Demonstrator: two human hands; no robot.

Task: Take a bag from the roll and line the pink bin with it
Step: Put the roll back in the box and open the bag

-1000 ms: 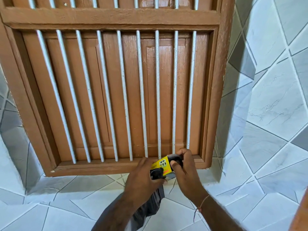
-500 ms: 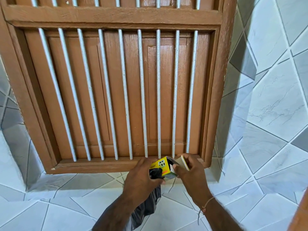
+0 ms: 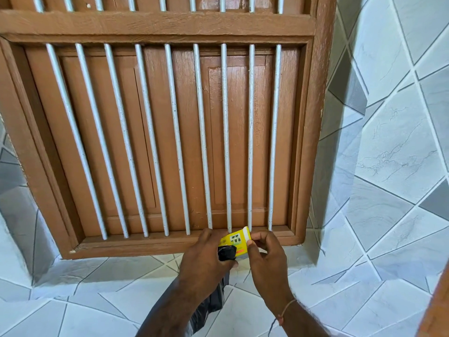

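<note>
A roll of black bags with a yellow paper label (image 3: pixel 235 242) sits between my two hands at the sill of a barred window. My left hand (image 3: pixel 206 259) is closed on the black end of the roll, and a black bag (image 3: pixel 213 300) hangs down from it under my wrist. My right hand (image 3: pixel 266 257) pinches the white edge of the yellow label with thumb and forefinger. The pink bin is not in view.
A brown wooden window frame (image 3: pixel 155 24) with several white vertical bars (image 3: pixel 201 132) and closed shutters fills the wall ahead. Grey and white tiles (image 3: pixel 393 152) cover the sill and the wall on the right. A brown wooden edge (image 3: pixel 437 310) shows at the bottom right.
Both hands have shifted slightly right and up along the sill with the roll. My right fingers have moved from the roll's black end to the label's white edge.
</note>
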